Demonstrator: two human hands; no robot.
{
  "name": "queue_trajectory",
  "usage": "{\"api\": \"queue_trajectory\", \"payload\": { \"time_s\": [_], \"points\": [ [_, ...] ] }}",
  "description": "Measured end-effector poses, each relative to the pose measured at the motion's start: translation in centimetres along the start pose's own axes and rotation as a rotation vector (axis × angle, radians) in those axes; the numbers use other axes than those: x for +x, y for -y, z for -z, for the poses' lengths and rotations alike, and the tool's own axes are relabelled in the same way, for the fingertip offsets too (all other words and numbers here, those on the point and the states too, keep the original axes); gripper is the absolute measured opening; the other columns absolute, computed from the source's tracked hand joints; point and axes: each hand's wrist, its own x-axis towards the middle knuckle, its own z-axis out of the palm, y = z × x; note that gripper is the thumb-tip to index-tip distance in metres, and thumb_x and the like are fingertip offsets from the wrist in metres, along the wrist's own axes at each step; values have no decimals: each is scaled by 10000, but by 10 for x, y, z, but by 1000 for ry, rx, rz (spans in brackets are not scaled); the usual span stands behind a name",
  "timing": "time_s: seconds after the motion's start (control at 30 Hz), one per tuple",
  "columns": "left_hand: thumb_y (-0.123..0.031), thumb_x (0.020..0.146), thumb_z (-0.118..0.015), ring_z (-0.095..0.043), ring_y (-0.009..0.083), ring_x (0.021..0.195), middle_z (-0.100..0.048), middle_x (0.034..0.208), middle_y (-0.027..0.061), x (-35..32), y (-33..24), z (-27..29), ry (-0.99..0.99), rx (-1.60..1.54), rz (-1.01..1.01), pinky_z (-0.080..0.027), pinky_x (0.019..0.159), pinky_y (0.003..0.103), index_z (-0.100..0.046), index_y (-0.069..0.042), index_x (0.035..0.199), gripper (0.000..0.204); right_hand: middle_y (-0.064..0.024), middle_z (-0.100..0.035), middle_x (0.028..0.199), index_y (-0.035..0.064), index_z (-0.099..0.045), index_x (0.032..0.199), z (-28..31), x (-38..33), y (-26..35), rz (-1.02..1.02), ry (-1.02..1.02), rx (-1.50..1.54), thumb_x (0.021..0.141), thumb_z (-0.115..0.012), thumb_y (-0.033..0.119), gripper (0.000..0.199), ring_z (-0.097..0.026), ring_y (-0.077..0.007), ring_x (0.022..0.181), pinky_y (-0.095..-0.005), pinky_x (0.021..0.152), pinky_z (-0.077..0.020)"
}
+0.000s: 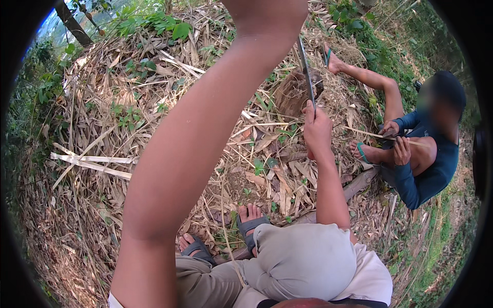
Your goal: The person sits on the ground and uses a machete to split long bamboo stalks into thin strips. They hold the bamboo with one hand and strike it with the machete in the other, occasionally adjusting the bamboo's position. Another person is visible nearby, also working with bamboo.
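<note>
My right hand (317,128) is closed around the handle of a long knife (306,72), whose thin dark blade points up and away from me. Just behind the blade a brown cut stump (292,95) sits among dry leaves. My left forearm (195,143) rises slantwise across the middle of the picture and leaves it at the top edge, so the hand itself is out of sight. I am crouching, with my knee in grey trousers (303,259) under the right arm and my feet in grey sandals (250,222) on the litter.
Another person in a dark blue top (429,164) sits at the right, both hands on a thin pale strip (380,136). Split pale bamboo strips (92,164) lie at the left. Dry bamboo leaves cover a mound; green plants (159,25) grow behind.
</note>
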Motion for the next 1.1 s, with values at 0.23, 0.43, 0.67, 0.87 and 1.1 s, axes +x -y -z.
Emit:
{"api": "queue_trajectory", "payload": {
  "time_s": [0.23,0.43,0.67,0.87,1.1],
  "points": [
    [-282,1067,-291,-344,100,452,-346,532,-25,13,16,2,-6,69,-71,-294,425,316,-374,-115,634,472,-165,-571,638,15,-620,925,4,-16,34,445,-235,77,1027,-488,245,284,-580,-346,577,-432,564,-450],
    [-327,1072,-296,-338,95,424,-347,553,-27,5,13,16,-46,-123,23,-292,366,257,-360,-131,671,450,-266,-647,744,-3,-626,867,-13,17,-40,97,-57,-260,1013,-464,359,423,-626,-464,722,-537,683,-484],
    [-345,1040,-357,-326,105,385,-331,514,-21,9,22,31,-99,-252,212,-291,362,272,-355,-125,682,420,-224,-580,598,-16,-622,767,-11,11,-9,68,-3,-82,1017,-479,387,495,-581,-426,593,-459,594,-464],
    [-321,1019,-346,-303,113,378,-319,483,-2,12,14,40,-110,-191,167,-270,355,291,-353,-133,681,387,-257,-638,766,16,-580,1013,-19,-9,1,303,-82,-193,1008,-489,340,337,-631,-447,733,-512,642,-484],
    [-282,990,-367,-291,104,376,-318,504,-17,20,30,68,-118,-258,263,-239,351,288,-356,-135,721,306,-232,-611,664,-23,-628,807,-31,24,-42,-56,33,-4,1020,-434,425,533,-606,-441,662,-492,626,-471]
  ]
}}
